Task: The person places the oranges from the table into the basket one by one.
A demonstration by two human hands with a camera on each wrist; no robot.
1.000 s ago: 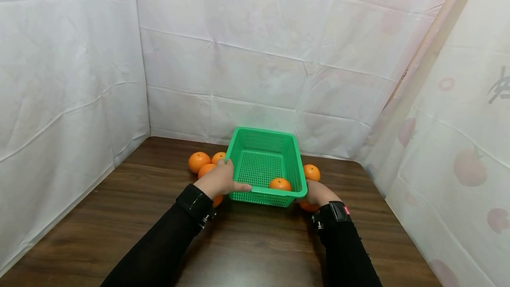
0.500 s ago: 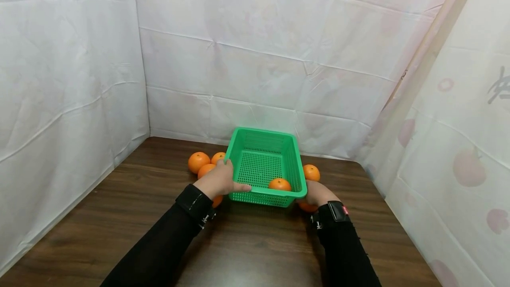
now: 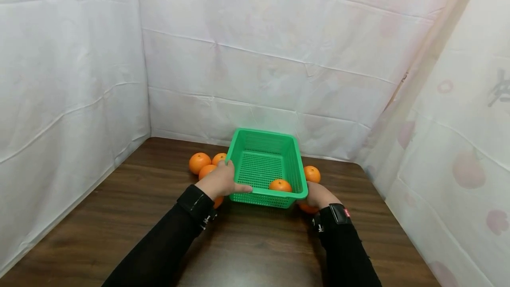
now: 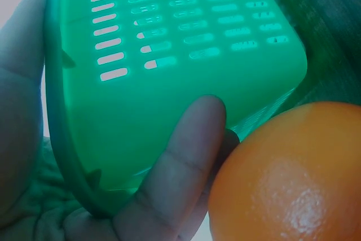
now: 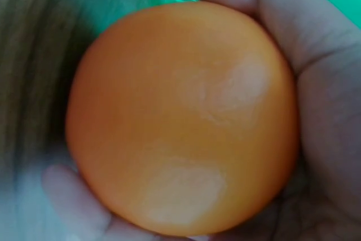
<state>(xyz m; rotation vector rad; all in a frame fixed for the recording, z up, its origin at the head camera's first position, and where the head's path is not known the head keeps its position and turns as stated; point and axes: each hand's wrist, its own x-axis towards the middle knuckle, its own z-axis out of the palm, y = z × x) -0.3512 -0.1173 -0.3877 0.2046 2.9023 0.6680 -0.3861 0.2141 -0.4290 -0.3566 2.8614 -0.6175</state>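
Head view: a rectangular green plastic basket with slotted walls [image 3: 267, 140] sits toward the far side of a dark brown wood-grain worktop [image 3: 247, 242]. One round, glossy orange fruit [image 3: 280, 185] lies inside, at the near right. Four loose oranges [image 3: 199, 163] show to the basket's left, and two right-hand oranges [image 3: 312, 174] to its right, the nearer one partly covered.

The left grip [image 3: 220, 180], a bare hand, pinches the basket's near left corner, its curled fingers against the outer wall; a large orange [image 4: 293, 179] sits right beside them. The right grip [image 3: 320, 194] curls around a held orange [image 5: 183, 119], low beside the basket's near right corner.

The smooth skin could slip if the right fingers loosen. A low lift would likely knock the held orange against the rim. Tugging the corner might roll the fruit inside, while a shifting left knuckle could send its neighbour rolling.
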